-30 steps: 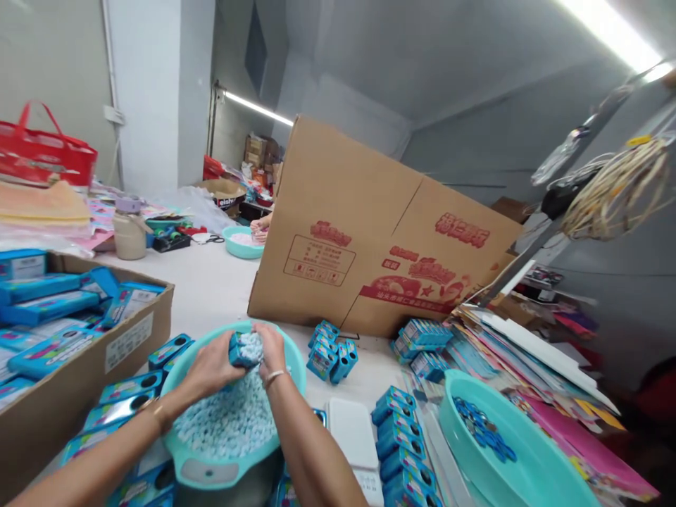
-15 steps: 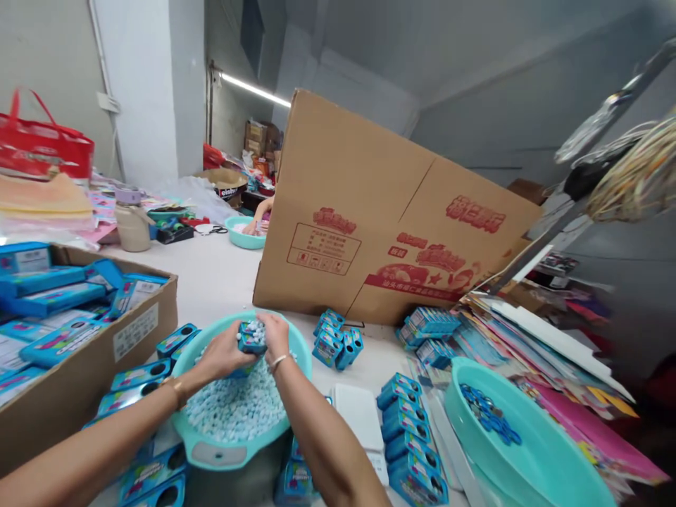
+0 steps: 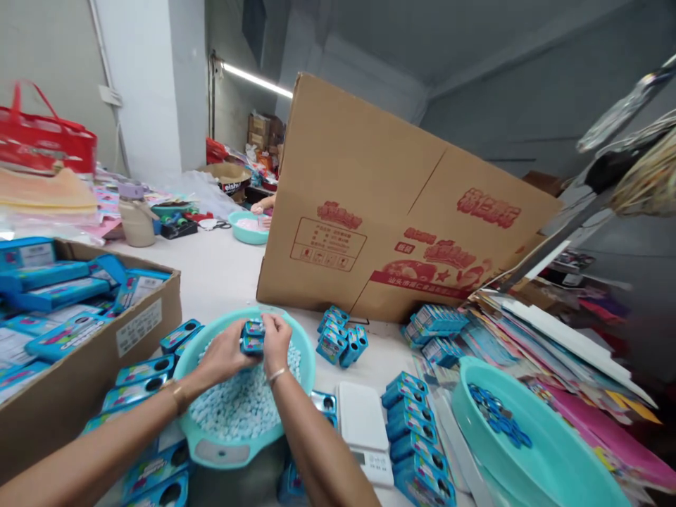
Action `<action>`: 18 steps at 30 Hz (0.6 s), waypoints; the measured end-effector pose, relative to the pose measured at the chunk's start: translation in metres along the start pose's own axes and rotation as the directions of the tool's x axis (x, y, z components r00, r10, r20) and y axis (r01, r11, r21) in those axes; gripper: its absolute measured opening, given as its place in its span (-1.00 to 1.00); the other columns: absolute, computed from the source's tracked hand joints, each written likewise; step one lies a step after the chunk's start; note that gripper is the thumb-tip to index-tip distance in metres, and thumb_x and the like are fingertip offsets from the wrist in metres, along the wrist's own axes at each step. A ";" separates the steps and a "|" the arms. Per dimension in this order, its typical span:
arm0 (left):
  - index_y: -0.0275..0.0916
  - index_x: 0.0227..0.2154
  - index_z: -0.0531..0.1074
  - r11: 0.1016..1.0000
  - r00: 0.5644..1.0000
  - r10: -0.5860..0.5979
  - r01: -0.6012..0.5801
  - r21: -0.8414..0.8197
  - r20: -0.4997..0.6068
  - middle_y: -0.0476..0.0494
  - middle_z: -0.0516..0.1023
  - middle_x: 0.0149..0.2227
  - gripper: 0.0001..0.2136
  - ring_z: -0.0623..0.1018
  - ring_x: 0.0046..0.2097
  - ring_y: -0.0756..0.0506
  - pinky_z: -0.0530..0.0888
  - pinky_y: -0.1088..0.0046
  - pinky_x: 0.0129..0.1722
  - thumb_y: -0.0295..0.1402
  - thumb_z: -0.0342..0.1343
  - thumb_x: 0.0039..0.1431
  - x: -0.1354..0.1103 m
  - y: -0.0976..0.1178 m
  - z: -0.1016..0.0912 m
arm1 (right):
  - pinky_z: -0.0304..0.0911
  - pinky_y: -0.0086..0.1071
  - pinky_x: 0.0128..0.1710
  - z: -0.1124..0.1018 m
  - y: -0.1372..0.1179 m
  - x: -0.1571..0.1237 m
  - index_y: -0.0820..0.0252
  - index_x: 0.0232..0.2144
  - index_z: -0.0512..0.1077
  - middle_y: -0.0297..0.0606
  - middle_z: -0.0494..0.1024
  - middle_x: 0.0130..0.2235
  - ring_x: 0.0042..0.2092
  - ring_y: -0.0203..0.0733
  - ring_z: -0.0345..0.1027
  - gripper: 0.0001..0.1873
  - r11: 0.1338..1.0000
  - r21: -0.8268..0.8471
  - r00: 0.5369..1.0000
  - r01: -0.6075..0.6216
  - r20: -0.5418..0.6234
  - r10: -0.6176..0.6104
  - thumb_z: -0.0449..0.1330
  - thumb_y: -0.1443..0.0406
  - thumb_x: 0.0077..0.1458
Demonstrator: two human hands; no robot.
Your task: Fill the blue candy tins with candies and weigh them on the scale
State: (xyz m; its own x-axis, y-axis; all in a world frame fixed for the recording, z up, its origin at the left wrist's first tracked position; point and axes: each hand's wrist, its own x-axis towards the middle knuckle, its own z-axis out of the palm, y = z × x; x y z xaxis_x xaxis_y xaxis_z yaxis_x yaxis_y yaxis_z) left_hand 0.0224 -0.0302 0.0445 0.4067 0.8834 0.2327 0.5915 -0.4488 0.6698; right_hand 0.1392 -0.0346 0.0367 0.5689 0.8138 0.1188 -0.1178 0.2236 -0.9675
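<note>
My left hand (image 3: 226, 354) is closed around a pair of small blue boxes (image 3: 252, 338), holding them over a turquoise basin (image 3: 219, 453). Dark round openings show on the boxes' upper side. My right hand (image 3: 277, 345) presses against their right edge with bent fingers; its fingertips are partly hidden. Below, many pale blue and white pellets (image 3: 232, 415) lie in the basin. More blue boxes (image 3: 142, 371) stand in rows at the basin's left, and others (image 3: 417, 436) are lined up beyond a white scale (image 3: 362, 417) on the right.
An open carton (image 3: 151, 325) full of blue boxes stands at the left. A large cardboard carton (image 3: 391, 232) rises behind the work area. At the right sits a turquoise tub (image 3: 549, 451) with blue pieces inside. Another person's hands (image 3: 264, 208) work at a far basin (image 3: 248, 234).
The pellets heaped on top of the held boxes are gone, and their openings show. My right hand has shifted slightly over the boxes' edge. The view has turned a little.
</note>
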 end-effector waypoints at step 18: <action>-0.16 0.13 0.17 0.930 0.998 -0.041 0.052 -0.363 0.038 -0.20 0.47 0.08 -0.26 0.49 0.08 -0.30 0.46 0.13 0.08 -0.20 0.36 -0.13 -0.043 -0.004 -0.009 | 0.17 -0.25 0.19 -0.026 -0.015 -0.031 0.09 -0.08 0.54 -0.31 0.55 0.05 0.15 -0.10 0.34 -0.56 0.951 0.107 0.941 -0.292 0.212 0.265 0.06 0.00 0.19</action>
State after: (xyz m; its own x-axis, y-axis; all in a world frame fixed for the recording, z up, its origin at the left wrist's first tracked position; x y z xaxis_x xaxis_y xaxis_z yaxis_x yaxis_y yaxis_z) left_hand -0.0040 -0.0653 0.0378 0.4088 0.8951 0.1781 0.3183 -0.3227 0.8914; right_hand 0.1442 -0.0771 0.0419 0.3316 0.9384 -0.0972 -0.3649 0.0325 -0.9305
